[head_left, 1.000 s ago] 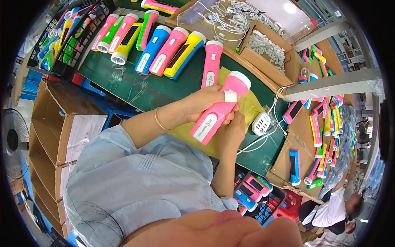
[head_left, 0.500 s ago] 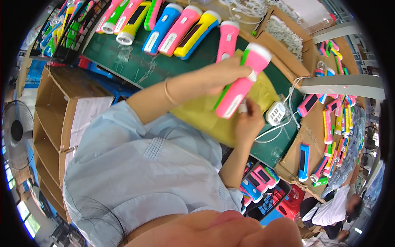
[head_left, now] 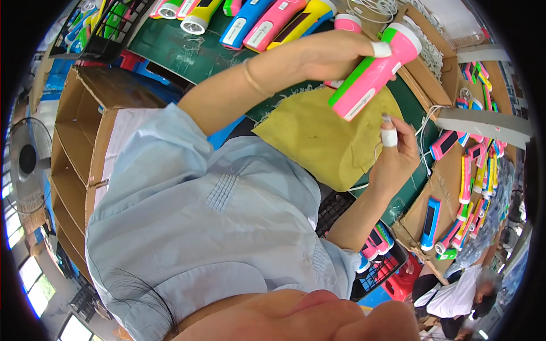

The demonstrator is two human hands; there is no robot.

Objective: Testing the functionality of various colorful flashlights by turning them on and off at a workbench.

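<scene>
Pink-and-green flashlight (head_left: 372, 71) is held above the yellow cloth (head_left: 327, 136) on the green desk (head_left: 182, 54), gripped by the left hand (head_left: 335, 54) closed round the barrel near the head. Right hand (head_left: 398, 150) is loosely curled, nothing seen pinched. Likely light, rigid, smooth plastic; best taken mid-body.

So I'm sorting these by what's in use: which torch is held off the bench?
The pink torch with the green stripe, gripped in the left hand above the yellow cloth. The other torches lie on the green bench.
</scene>
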